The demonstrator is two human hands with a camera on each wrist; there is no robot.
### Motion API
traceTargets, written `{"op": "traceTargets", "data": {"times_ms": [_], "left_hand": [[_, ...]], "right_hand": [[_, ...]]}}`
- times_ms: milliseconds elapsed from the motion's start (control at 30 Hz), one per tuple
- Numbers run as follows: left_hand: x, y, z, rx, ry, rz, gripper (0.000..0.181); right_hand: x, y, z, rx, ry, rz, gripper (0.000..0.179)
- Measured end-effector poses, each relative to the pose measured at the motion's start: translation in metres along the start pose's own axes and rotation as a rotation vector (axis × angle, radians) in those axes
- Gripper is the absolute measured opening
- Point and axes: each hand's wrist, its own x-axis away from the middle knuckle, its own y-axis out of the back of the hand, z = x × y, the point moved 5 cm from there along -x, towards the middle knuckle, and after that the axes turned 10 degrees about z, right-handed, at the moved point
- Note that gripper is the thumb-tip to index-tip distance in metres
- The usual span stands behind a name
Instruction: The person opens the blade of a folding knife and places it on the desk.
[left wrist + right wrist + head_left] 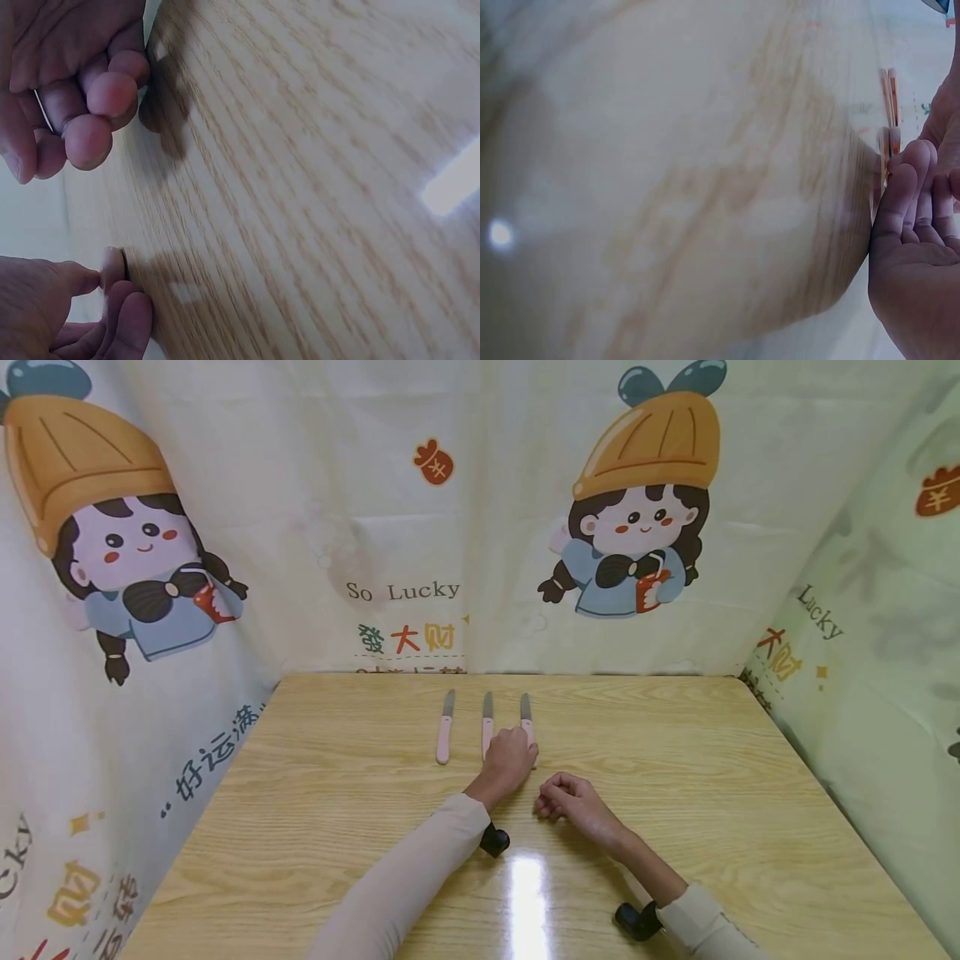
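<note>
Three table knives with pink handles and grey blades lie side by side near the back of the table: the left knife (444,739), the middle knife (487,714) and the right knife (526,708), blades pointing away. My left hand (510,755) pinches the handle of the right knife; in the left wrist view the handle's end (113,266) shows between thumb and fingers. That hand covers part of the middle knife's handle too. Nearer to me on the right, my right hand (577,806) hovers low over the table, its fingers loosely curled around nothing.
The wooden table (337,835) reaches to a printed cloth (510,527) hanging behind it and at both sides. Black wrist cameras are strapped under both wrists, the left camera (495,841) and the right camera (637,922) close over the tabletop.
</note>
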Motion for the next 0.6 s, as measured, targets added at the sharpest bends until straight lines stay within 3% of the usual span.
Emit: {"op": "traceTargets", "data": {"times_ms": [367,467,600], "left_hand": [[0.001,0.01,0.01,0.036,0.041,-0.001,0.041],[0.012,0.021,0.016,0.076,0.036,-0.012,0.035],[0.044,0.048,0.022,0.066,-0.053,-0.085,0.028]], "right_hand": [[-0.01,-0.001,0.002,0.002,0.011,0.017,0.024],[-0.007,-0.001,0.004,0.013,0.007,0.024,0.026],[0.013,0.004,0.014,0.151,0.023,-0.001,0.028]]}}
